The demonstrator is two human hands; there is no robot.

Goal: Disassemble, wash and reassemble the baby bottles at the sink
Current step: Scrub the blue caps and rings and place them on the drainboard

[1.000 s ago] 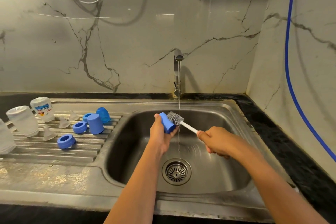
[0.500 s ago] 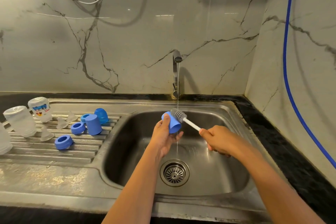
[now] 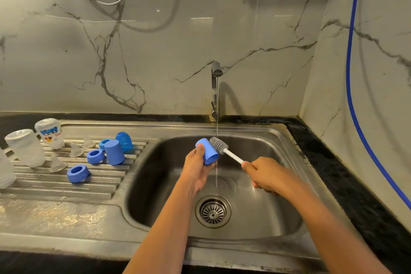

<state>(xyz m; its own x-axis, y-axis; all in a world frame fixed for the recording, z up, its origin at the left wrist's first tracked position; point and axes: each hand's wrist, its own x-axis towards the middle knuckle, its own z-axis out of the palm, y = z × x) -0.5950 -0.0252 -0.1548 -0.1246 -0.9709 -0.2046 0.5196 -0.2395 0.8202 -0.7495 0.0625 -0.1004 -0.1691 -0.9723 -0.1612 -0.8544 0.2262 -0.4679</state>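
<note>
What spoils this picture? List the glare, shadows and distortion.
Head view: light streaks glare on the marble wall; the tap casts a soft shadow rightward on it; the wide lens leans the wall corner; the bottle at the left edge looks smeared; the left hand, right hand, cap and brush are sharp.

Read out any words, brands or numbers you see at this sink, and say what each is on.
Printed bottle on the draining board: a blue band of lettering, too blurred to read.
No text shows on the blue cap, the brush or the tap.
</note>
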